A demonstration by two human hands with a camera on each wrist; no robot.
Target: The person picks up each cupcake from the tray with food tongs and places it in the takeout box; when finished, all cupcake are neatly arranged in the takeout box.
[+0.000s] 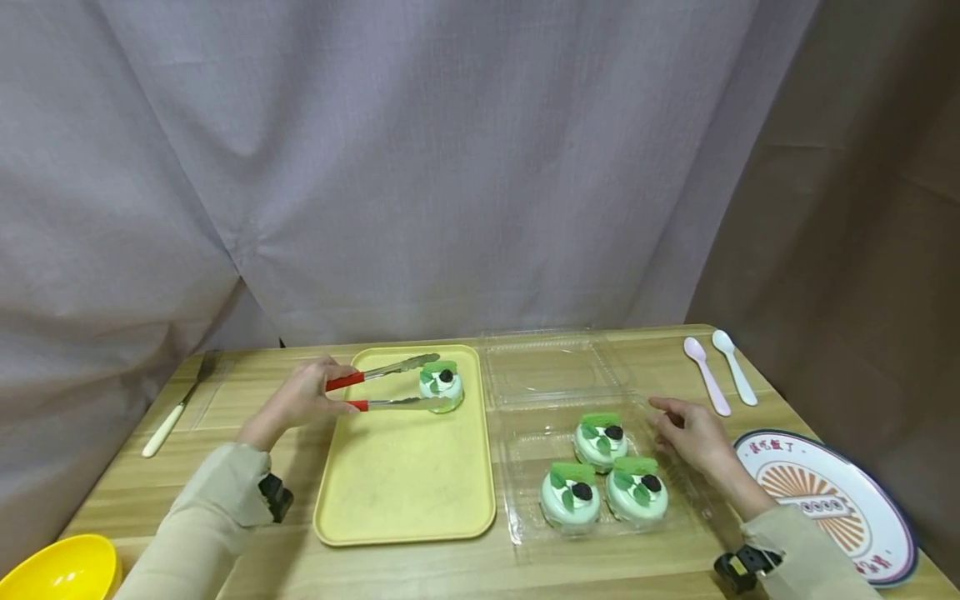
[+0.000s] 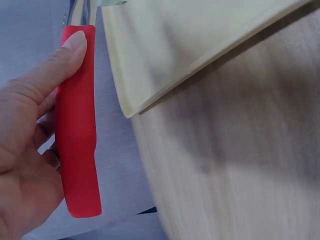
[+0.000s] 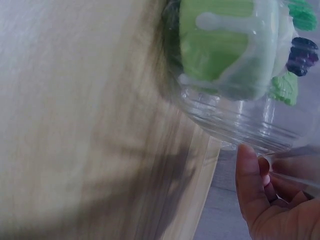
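Observation:
My left hand (image 1: 309, 394) grips the red handles of a pair of metal tongs (image 1: 401, 367) over the yellow tray (image 1: 408, 492). The tongs' arms are spread, their tips on either side of a small green cake (image 1: 441, 387) at the tray's upper right. In the left wrist view, the thumb lies along a red handle (image 2: 79, 125). On the right, a clear plastic container (image 1: 525, 442) with its lid (image 1: 551, 367) folded back holds three similar cakes (image 1: 570, 500). My right hand (image 1: 693, 433) pinches the container's right rim between thumb and fingers, seen close in the right wrist view.
A pink spoon (image 1: 707, 375) and a pale blue spoon (image 1: 735, 367) lie at the back right. Beside my right forearm is a printed plate (image 1: 862, 500). A yellow bowl (image 1: 63, 571) stands front left, and a cream-handled utensil (image 1: 162, 432) lies at the left edge.

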